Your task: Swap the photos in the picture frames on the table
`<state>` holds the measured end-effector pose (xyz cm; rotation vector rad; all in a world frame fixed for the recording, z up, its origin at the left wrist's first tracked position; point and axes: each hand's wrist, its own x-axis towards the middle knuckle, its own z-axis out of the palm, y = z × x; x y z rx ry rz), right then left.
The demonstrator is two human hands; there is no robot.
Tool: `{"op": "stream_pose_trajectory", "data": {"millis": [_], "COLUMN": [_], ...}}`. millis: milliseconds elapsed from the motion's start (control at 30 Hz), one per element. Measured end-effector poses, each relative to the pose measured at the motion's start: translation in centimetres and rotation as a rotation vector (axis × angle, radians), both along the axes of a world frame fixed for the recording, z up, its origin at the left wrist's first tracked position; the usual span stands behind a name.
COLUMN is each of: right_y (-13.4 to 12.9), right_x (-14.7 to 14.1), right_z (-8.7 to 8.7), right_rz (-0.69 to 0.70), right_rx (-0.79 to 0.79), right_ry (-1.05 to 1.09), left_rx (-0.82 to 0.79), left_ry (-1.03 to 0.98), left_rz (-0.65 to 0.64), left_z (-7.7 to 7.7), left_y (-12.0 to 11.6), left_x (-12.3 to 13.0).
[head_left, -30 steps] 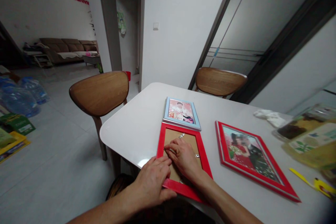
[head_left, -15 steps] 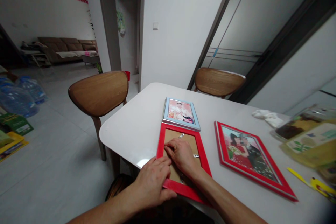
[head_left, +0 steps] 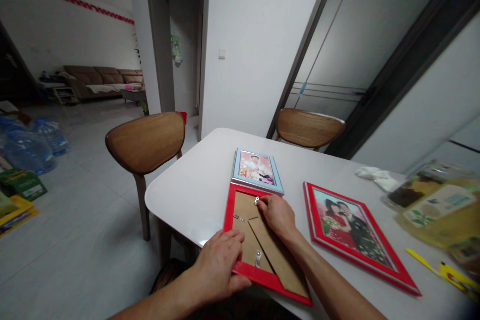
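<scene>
Working on a red rectangular picture frame (head_left: 262, 277), laid face-down at the near edge of the smooth white worktop (head_left: 176, 195), with brown board backing (head_left: 251, 245) up. Clasping the near-left corner with left hand (head_left: 219, 262), fingers bent over the side rail. Touching the small silvery metal clip (head_left: 257, 201) by the far rail with bunched thumb and fingertips of right hand (head_left: 279, 217); can't tell if pinching or just pushing. Probably turning or bending that clip, judging by finger placement.

To do it well: bear down on the red rail, not mid-backing, to stop creep. Press close to the clip's fixing, gently, to avoid kinking the metal. Rest no wrist weight on the slanted brown stand leg (head_left: 281, 255). Don't shove forward: touching or nearly touching a light-blue picture frame (head_left: 276, 172) just beyond.
</scene>
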<state>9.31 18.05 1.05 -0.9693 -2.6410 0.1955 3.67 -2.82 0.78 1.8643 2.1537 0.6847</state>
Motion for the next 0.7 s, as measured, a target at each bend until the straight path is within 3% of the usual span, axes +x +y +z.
{"op": "stream_pose_trajectory", "data": {"millis": [267,500,600,700], "right_y": [0.1,0.8,1.1,1.5], "right_x": [-1.8,-2.2,-1.3,1.6], "right_z": [-0.3,-0.9,-0.6,-0.1], "right_rz": [-0.031,-0.056,0.005,0.024], "right_rx": [-0.003,-0.057,-0.109,-0.147], "right_ry": [-0.002,0.123,0.21,0.299], "left_rx": [-0.03,-0.045,-0.018,0.054], "left_ry": [-0.029,-0.02,0.01,0.003], "left_rz": [0.008,0.017,-0.003,-0.02], "left_z": [0.4,0.5,-0.2,-1.0], "left_y": [0.2,0.2,0.3,0.1], "left_x": [0.1,0.6,0.8,0.9]}}
